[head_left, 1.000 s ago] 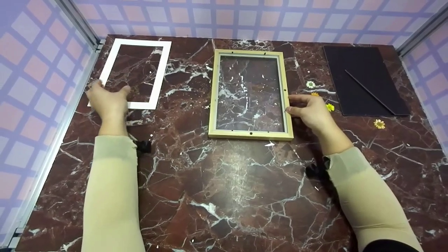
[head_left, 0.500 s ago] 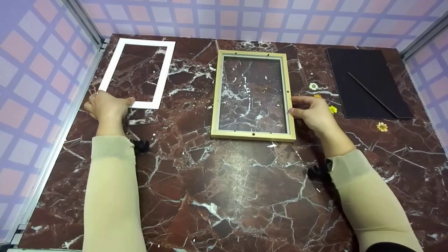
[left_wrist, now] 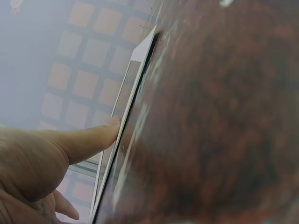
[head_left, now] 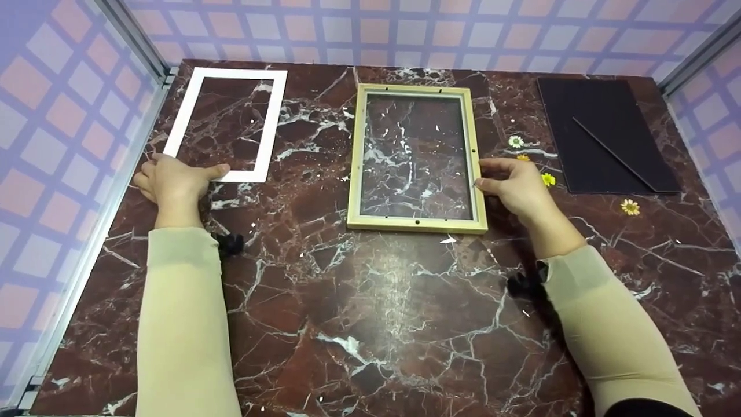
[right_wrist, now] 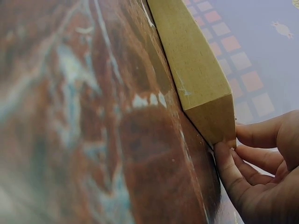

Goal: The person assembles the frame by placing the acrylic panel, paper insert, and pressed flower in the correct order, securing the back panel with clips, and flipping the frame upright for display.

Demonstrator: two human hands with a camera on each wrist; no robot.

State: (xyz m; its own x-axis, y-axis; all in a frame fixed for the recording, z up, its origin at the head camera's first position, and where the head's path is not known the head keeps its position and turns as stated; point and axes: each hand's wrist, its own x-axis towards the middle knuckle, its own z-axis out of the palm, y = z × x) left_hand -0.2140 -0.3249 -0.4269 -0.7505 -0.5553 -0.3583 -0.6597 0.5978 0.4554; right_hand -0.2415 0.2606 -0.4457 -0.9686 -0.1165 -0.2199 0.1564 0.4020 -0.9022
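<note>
A white rectangular mat frame [head_left: 269, 124] lies at the left in the head view. My left hand [head_left: 173, 184] is at its near left corner, fingers beyond the left edge, thumb stretched over the near strip. In the left wrist view, the straight thumb [left_wrist: 91, 140] touches the mat; the other fingers are mostly out of sight. A light wooden picture frame [head_left: 415, 223] with a clear pane [head_left: 414, 156] lies in the middle. My right hand [head_left: 514, 184] rests fingertips and thumb against its right side. Seen from the right wrist, the frame's corner [right_wrist: 210, 116] stands just ahead of those fingertips.
A black board [head_left: 602, 133] with a thin dark stick [head_left: 613, 153] on it lies at the right. Several small flowers surround my right hand, including a white flower [head_left: 515, 141] and a yellow flower [head_left: 547, 179]. Patterned walls [head_left: 376, 35] border the dark marbled tabletop [head_left: 393, 324].
My left hand has drawn back toward me, and its thumb has come from over the mat's opening onto the near strip. The mat, the picture frame and my right hand hold their places.
</note>
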